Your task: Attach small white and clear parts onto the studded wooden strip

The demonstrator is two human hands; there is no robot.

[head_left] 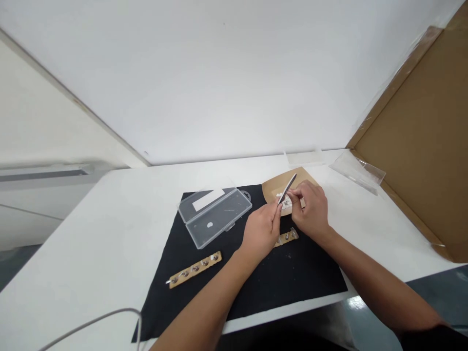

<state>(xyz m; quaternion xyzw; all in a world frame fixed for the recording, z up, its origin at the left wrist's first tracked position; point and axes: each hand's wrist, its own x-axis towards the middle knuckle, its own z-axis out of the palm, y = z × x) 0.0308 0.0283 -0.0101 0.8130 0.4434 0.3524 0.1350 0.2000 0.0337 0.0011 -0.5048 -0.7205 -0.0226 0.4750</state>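
Over the black mat, my left hand (262, 228) is closed on the lower end of a slim, flat file (287, 188), pale on its face with a dark edge, which points up and to the right. Close against it, my right hand (310, 208) is in a pinch; whatever its fingertips hold is too small to make out. Behind the hands lies a brown paper sheet (272, 184) with small white pieces (285, 201) on it. A wooden strip with metal studs (287, 237) lies below my hands, partly hidden by the left one.
An open clear plastic case (219, 219) with a white label lies on the black mat (263, 287). Another studded wooden strip (195, 269) is at front left. Clear plastic pieces (358, 170) lie at back right beside a cardboard panel (420, 146). A cable (98, 317) crosses front left.
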